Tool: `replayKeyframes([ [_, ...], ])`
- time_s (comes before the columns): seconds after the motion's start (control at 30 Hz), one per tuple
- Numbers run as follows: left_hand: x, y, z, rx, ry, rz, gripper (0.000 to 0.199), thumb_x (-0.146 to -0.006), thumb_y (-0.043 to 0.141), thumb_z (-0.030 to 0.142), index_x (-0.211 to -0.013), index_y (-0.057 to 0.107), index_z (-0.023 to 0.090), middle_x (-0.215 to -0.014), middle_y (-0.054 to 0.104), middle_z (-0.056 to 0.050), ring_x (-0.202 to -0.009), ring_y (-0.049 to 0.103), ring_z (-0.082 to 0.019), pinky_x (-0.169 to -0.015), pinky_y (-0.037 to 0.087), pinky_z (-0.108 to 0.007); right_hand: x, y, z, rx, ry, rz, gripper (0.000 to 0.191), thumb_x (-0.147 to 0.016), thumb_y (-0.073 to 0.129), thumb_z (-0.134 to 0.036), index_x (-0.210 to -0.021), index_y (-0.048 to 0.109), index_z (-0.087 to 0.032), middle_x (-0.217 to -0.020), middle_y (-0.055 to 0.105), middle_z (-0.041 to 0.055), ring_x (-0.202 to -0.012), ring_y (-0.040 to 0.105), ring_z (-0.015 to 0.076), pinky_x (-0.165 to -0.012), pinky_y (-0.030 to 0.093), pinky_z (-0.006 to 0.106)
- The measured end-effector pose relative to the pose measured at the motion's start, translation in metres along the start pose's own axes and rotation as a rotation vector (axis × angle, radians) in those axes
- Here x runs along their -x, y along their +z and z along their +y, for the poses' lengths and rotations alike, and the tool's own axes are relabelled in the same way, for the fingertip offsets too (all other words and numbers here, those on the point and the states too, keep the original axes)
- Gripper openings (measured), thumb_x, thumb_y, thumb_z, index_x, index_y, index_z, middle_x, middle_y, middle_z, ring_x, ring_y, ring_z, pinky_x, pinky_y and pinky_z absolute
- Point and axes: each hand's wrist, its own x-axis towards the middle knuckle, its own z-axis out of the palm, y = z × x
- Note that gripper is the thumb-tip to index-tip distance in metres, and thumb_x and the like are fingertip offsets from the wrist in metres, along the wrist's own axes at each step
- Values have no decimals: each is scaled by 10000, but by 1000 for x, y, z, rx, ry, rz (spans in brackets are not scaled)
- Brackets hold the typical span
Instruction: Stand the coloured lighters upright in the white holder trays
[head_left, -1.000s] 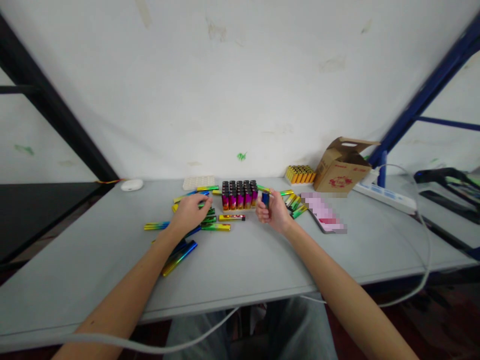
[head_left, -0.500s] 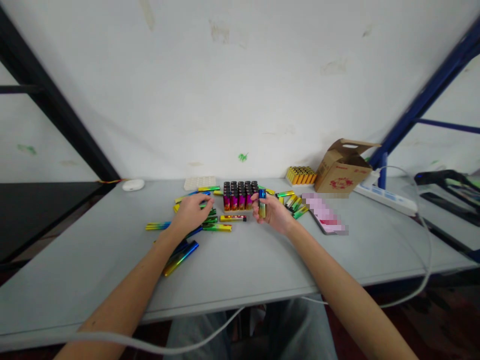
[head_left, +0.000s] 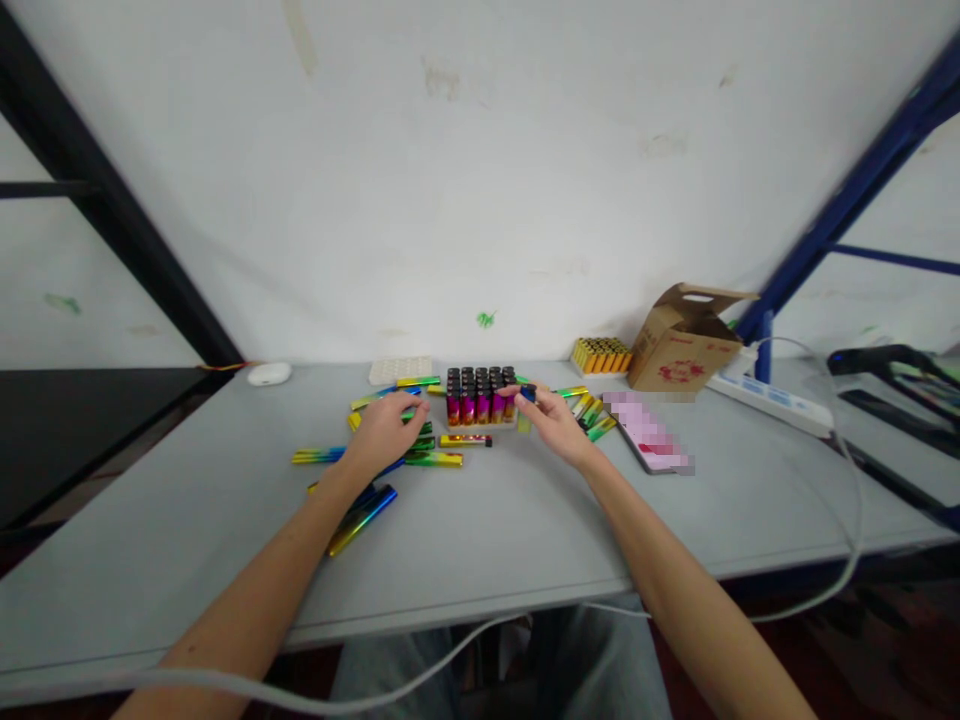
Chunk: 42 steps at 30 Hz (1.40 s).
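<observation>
My right hand [head_left: 555, 425] is closed around a shiny blue-and-yellow tube [head_left: 525, 408], its blue end up between thumb and fingers. It is beside the right edge of a block of upright purple-and-orange cylinders with black tops [head_left: 480, 400], standing in rows on a pale tray. My left hand [head_left: 386, 430] hovers or rests over a loose pile of shiny tubes, its fingers loosely bent with a gap at the thumb. Green tubes [head_left: 426, 442] show by its fingertips. A single yellow-and-red cylinder with a black end [head_left: 465, 440] lies between my hands.
More blue-and-yellow tubes [head_left: 364, 520] lie at left, others [head_left: 592, 412] at right. Behind are a white pitted tray [head_left: 401, 371] and yellow cylinders [head_left: 601, 355]. A cardboard box [head_left: 682, 345], phone [head_left: 649, 435], power strip [head_left: 780, 400] and white case [head_left: 268, 374] are around; a cable [head_left: 855, 520] hangs at right.
My right hand has turned, so its back now faces up more and the tube is partly hidden by its fingers. My left hand has stayed in place.
</observation>
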Motion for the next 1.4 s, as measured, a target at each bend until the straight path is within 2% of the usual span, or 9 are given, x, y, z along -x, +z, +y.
replayKeyframes([
  [0.13, 0, 2, 1, 26, 0, -20, 404, -849, 403, 425, -821, 713, 168, -889, 743, -101, -847, 666, -261, -824, 496, -370, -1, 0, 10, 126, -4, 70, 374, -887, 505, -477, -1009, 700, -182, -879, 637, 53, -799, 550, 180, -734, 425, 311],
  [0.27, 0, 2, 0, 54, -22, -17, 407, -850, 416, 444, -838, 721, 174, -898, 746, -92, -844, 668, -250, -834, 497, -356, -1, 0, 13, 69, 87, 175, 365, -876, 516, -475, -1023, 673, -180, -779, 607, 21, -630, 491, 136, -580, 386, 261],
  [0.37, 0, 1, 0, 57, -24, -15, 400, -855, 423, 444, -844, 724, 182, -900, 748, -87, -853, 669, -250, -846, 498, -358, 0, -1, 12, -1, 117, 199, 368, -870, 519, -477, -1054, 643, -184, -677, 536, -11, -566, 445, 120, -534, 366, 244],
  [0.47, 1, 1, 0, 47, -25, -8, 386, -855, 431, 439, -850, 726, 189, -898, 750, -81, -855, 671, -249, -850, 499, -355, 1, -2, 9, -20, 118, 145, 366, -871, 524, -445, -1111, 609, -181, -704, 541, -8, -608, 468, 127, -558, 391, 244],
  [0.67, 1, 3, -2, 53, -12, -25, 405, -865, 424, 431, -864, 726, 162, -922, 744, -106, -868, 671, -267, -852, 495, -375, 2, -2, 10, 124, 42, 78, 253, -828, 606, -324, -1051, 632, -207, -1044, 632, 55, -806, 557, 158, -712, 452, 288],
  [0.93, 1, 0, 2, 62, -42, -19, 391, -856, 434, 435, -860, 725, 174, -916, 748, -92, -859, 674, -254, -857, 499, -363, -1, -6, 16, 187, 73, 141, 192, -768, 667, -314, -920, 673, -197, -919, 671, 42, -705, 574, 150, -683, 454, 298],
  [1.1, 1, 1, 0, 55, -35, -11, 388, -852, 436, 435, -862, 726, 176, -923, 750, -91, -860, 673, -256, -856, 499, -365, 0, -6, 14, 230, 82, 158, 217, -730, 694, -290, -927, 668, -202, -820, 662, 23, -670, 566, 150, -660, 440, 297],
  [1.23, 1, 0, 0, 81, -59, 10, 347, -835, 461, 414, -857, 727, 193, -931, 753, -78, -873, 671, -257, -849, 503, -362, 1, -3, 13, 170, 80, 203, 251, -699, 721, -285, -918, 629, -203, -709, 628, -4, -637, 563, 156, -633, 439, 293],
  [1.4, -3, -6, 1, 377, -204, -2, 389, -844, 426, 422, -861, 714, 161, -926, 750, -71, -887, 677, -238, -861, 518, -376, 1, -1, 13, 126, 103, 250, 253, -675, 748, -312, -870, 635, -197, -633, 610, -11, -591, 553, 162, -612, 430, 297],
])
